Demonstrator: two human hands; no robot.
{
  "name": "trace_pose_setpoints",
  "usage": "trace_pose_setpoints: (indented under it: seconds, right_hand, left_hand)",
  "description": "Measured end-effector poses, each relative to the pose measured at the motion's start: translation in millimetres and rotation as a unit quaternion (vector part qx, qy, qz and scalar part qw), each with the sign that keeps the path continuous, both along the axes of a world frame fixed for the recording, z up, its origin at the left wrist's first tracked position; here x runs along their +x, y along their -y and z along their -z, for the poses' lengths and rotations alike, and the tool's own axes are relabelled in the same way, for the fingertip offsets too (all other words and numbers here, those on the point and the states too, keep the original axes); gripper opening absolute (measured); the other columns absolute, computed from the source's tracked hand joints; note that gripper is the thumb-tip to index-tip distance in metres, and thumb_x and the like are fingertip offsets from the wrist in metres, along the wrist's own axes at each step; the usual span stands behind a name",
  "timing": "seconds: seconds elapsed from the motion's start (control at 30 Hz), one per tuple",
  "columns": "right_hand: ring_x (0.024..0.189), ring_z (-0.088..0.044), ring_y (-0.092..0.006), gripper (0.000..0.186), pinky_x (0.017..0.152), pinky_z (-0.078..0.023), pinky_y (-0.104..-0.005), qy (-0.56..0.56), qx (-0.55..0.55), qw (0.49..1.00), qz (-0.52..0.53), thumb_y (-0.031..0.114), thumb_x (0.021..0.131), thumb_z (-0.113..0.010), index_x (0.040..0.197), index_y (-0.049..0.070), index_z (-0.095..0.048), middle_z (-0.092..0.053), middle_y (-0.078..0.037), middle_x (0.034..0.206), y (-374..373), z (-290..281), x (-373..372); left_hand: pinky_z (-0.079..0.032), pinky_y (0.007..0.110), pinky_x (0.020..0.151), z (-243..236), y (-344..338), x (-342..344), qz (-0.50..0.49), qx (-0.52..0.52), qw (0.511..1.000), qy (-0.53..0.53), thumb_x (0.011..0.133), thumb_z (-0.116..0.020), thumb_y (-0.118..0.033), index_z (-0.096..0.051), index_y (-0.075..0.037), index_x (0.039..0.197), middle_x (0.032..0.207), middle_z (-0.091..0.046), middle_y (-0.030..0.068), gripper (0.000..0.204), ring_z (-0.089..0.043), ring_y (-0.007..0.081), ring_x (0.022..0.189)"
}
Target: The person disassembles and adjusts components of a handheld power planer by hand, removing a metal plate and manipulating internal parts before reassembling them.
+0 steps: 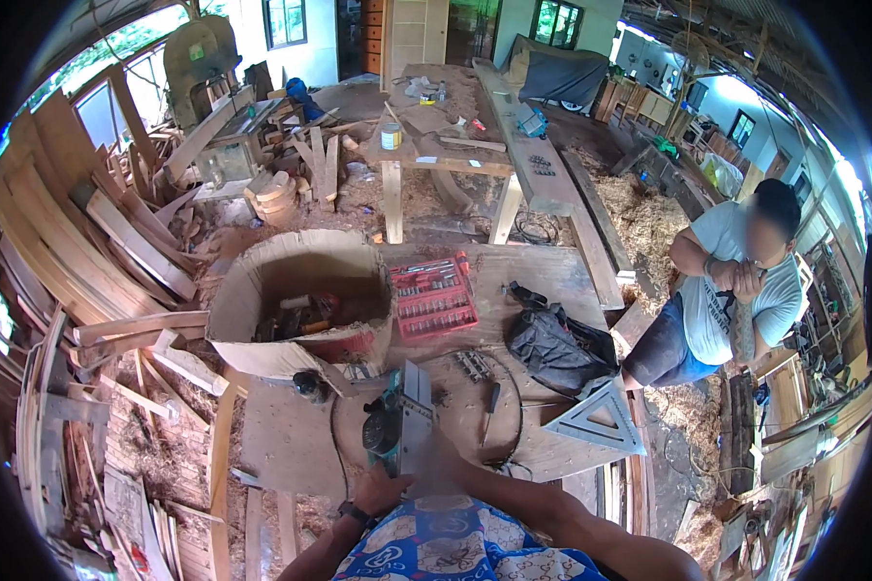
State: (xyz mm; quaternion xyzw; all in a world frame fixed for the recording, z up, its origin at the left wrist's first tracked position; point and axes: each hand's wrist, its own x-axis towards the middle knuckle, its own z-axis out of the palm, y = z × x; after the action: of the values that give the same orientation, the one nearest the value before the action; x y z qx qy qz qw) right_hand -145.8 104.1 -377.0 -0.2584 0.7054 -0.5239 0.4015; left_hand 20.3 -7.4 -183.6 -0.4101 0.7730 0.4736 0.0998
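Note:
A teal and black electric planer [382, 431] with a long flat metal sole is on the near side of the wooden table [291, 436]. My left hand [378, 490], with a dark watch on the wrist, is closed on the planer's near end. My right hand [440, 467] is at the metal sole, smeared by blur, so its fingers cannot be made out. Right of the planer lie a screwdriver [491, 414] and a small rack of metal bits [473, 365]. A dark cable [519, 387] curves around them.
A cut-open cardboard box [237, 334] holds tools at the left. Nearby are a red socket set [434, 298], a black bag [560, 347] and a metal speed square [601, 423]. Another person [736, 290] is at the right. Curved timber [58, 223] leans at the far left.

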Motion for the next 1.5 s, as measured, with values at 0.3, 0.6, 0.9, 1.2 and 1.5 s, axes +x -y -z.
trace_pose_setpoints:
  seconds: [0.3,0.6,0.9,1.2,1.5]
  right_hand:
    - [0.101,-0.061,-0.0243,0.055,0.086,-0.047,-0.0472,0.189,-0.058,0.98,0.007,0.058,0.104,-0.033,0.124,0.016,-0.062,-0.066,-0.006,0.113,-22,-29,0]
    - [0.083,-0.064,-0.0201,0.06,0.074,-0.05,-0.0392,0.465,0.002,0.879,0.102,0.065,0.099,-0.042,0.12,0.013,-0.065,-0.069,-0.004,0.097,-35,-96,-22]
    - [0.092,-0.068,-0.0268,0.075,0.083,-0.055,-0.0436,0.172,0.097,0.98,0.025,0.067,0.095,-0.048,0.13,0.002,-0.057,-0.069,-0.015,0.111,-22,-146,-26]
    - [0.125,-0.053,-0.0483,0.082,0.107,-0.041,-0.0515,-0.035,0.144,0.973,0.179,0.067,0.097,-0.041,0.143,-0.001,-0.041,-0.056,-0.034,0.131,21,-93,-30]
    - [0.124,-0.051,-0.053,0.085,0.107,-0.04,-0.0549,-0.087,0.144,0.971,0.171,0.064,0.098,-0.039,0.143,-0.007,-0.037,-0.051,-0.038,0.132,29,-89,-32]
  left_hand:
    - [-0.058,0.036,0.063,-8,16,19,-0.07,0.21,0.969,-0.109,0.084,-0.074,-0.031,-0.065,0.009,0.105,0.087,-0.07,0.0156,0.047,-0.071,0.025,0.081]
    - [-0.059,0.033,0.059,10,55,36,-0.151,0.489,0.848,-0.141,0.09,-0.061,-0.019,-0.059,0.008,0.117,0.094,-0.071,0.0165,0.038,-0.073,0.0261,0.076]
    - [-0.062,0.034,0.059,9,56,37,-0.15,0.509,0.837,-0.136,0.09,-0.061,-0.019,-0.065,0.011,0.107,0.09,-0.073,0.0187,0.034,-0.074,0.0277,0.074]
    - [-0.055,0.034,0.069,45,65,31,0.002,0.234,0.967,-0.098,0.095,-0.061,-0.035,-0.07,0.006,0.101,0.089,-0.072,0.0123,0.042,-0.07,0.0216,0.076]
    - [-0.052,0.047,0.077,24,97,-22,0.038,-0.233,0.97,-0.065,0.1,-0.056,-0.037,-0.064,0.003,0.106,0.098,-0.068,0.0258,0.041,-0.066,0.0418,0.092]
